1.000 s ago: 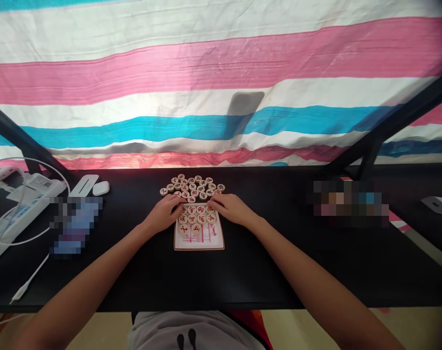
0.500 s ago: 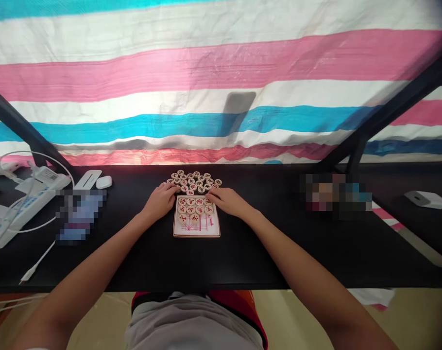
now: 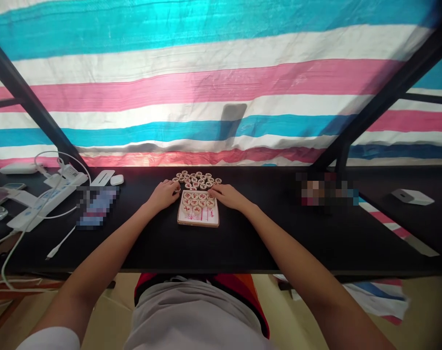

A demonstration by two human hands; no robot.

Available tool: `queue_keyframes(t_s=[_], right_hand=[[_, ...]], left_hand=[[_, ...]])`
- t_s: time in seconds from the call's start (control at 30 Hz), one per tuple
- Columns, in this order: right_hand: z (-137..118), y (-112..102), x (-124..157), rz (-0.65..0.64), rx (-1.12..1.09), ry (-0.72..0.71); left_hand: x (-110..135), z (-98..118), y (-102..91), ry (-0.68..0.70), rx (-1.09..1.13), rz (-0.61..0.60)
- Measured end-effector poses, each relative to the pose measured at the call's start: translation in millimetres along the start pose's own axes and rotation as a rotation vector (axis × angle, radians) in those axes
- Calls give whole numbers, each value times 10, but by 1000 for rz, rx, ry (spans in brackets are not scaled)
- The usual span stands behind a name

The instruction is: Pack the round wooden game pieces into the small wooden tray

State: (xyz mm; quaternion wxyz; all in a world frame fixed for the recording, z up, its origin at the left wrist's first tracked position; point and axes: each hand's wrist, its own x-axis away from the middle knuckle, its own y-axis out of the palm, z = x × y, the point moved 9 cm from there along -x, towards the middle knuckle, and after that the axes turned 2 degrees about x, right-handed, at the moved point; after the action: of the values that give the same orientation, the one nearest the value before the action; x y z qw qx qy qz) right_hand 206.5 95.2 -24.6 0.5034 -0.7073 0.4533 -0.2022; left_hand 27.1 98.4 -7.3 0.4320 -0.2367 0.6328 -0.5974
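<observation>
A shallow square box (image 3: 182,219) with a pink-printed white top lies before me, and rows of round wooden Chinese chess pieces (image 3: 195,196) with red characters sit on its upper part. At its far left corner, my left hand (image 3: 164,195) has its fingers curled closed around a piece (image 3: 178,190). My right hand (image 3: 228,196) is at the far right corner, fingertips together on the piece at the end of the top row, partly covering it. Beyond the box, more loose pieces (image 3: 199,177) are clustered between the hands.
To the left lie a white power strip (image 3: 48,201) with cables, a blurred phone-like item (image 3: 99,209) and a white earbud case (image 3: 116,180). Blurred items (image 3: 323,192) and a white block (image 3: 412,197) are at right. A striped tarp (image 3: 221,82) hangs behind the black desk (image 3: 243,248).
The view has tilted upward and shifted slightly, so the desk looks different in frame. Both hands stay near the box's far corners, with little visible movement.
</observation>
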Motion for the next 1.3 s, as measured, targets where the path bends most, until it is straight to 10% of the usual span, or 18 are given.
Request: queue_keyframes(t_s=[0.3,0.5,1.3], right_hand=[[-24,-16,12,-15,-40,-28],[-19,-10,-2,9,-43,-29],[-12,2,1,17,-55,-20]], left_hand=[[101,481,-417,216,302,171],[147,1073,-68,474,351,-20],[184,824,-40,401,379,-160]])
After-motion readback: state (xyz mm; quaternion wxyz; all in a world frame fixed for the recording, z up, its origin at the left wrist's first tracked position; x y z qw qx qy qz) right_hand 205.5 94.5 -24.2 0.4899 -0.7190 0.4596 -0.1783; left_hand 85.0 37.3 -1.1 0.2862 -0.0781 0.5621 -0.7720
